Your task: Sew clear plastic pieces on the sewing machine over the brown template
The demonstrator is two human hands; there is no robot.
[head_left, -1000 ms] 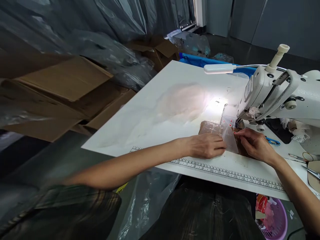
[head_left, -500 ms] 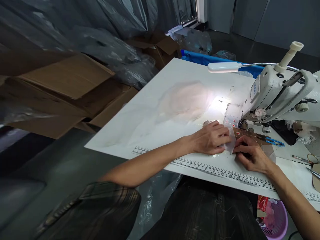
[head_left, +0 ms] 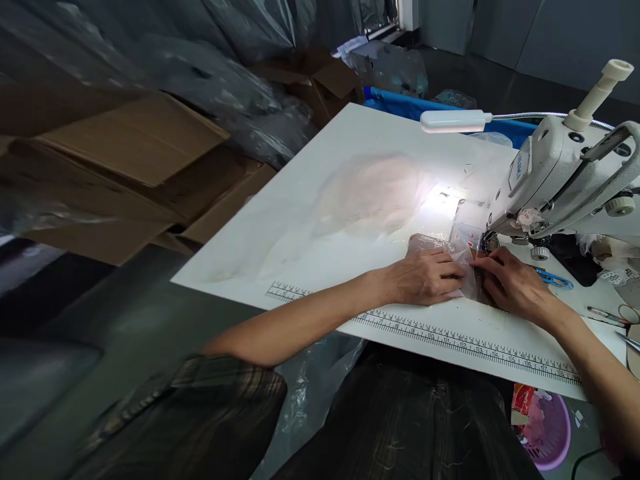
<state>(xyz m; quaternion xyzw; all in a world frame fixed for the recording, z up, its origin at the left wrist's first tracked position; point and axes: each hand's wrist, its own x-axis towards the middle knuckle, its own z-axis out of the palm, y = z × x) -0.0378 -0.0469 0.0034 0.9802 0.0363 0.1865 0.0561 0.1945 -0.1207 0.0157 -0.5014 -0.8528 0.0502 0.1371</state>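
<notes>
A small piece of sheer white fabric [head_left: 469, 283] lies on the white table just in front of the sewing machine [head_left: 533, 170]. My left hand [head_left: 425, 275] rests palm down at its left edge, fingers together and holding it. My right hand [head_left: 517, 281] pinches the fabric's right side between thumb and fingers, close below the presser foot [head_left: 491, 241]. Part of the fabric is hidden under both hands. Beyond my left fingers lies a clear, shiny bundle [head_left: 425, 244], its kind unclear. Blue-handled thread snips [head_left: 554, 279] lie right of my right hand, partly covered by it.
A printed ruler [head_left: 430, 335] runs along the table's front edge. A lamp [head_left: 455, 121] lights the sewing area. Scissors [head_left: 627, 313] lie at the right. Cardboard boxes [head_left: 135, 143] stand at the left, and a purple basket [head_left: 555, 433] is below the table.
My right hand has moved up toward the presser foot, covering more of the snips. My left fingers lie flatter on the fabric, and more of the shiny bundle shows. The view has shifted slightly.
</notes>
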